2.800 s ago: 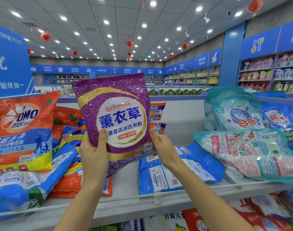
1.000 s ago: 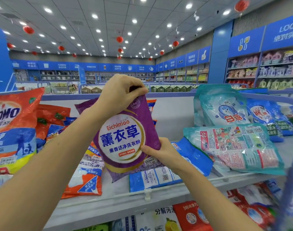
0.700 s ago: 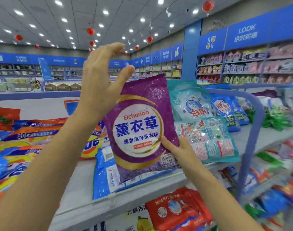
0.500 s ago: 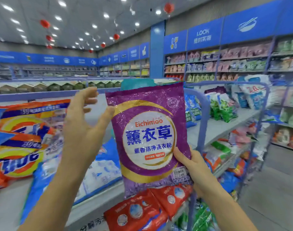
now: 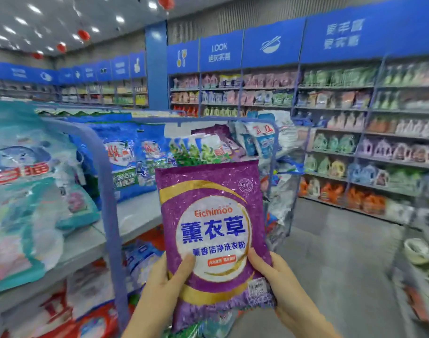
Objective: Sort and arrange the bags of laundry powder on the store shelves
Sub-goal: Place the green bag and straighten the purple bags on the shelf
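Desk: What does the label read?
Operator: "Eichimoo", on a purple bag (image 5: 213,230) held upright just right of the blue shelf post (image 5: 108,191).
Desk: And the fingers?
Operator: I see my left hand (image 5: 159,289) and right hand (image 5: 279,284) gripping its lower corners, thumbs across the front.

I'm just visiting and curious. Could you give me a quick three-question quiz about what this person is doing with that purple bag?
1. Which part of the purple bag do the left hand and right hand grip?
2. True or false: the bag is held upside down.
3. Which brand name is printed on it? A OMO, B Eichimoo, C Tide.
Key: 1 its lower corners; 2 false; 3 B.
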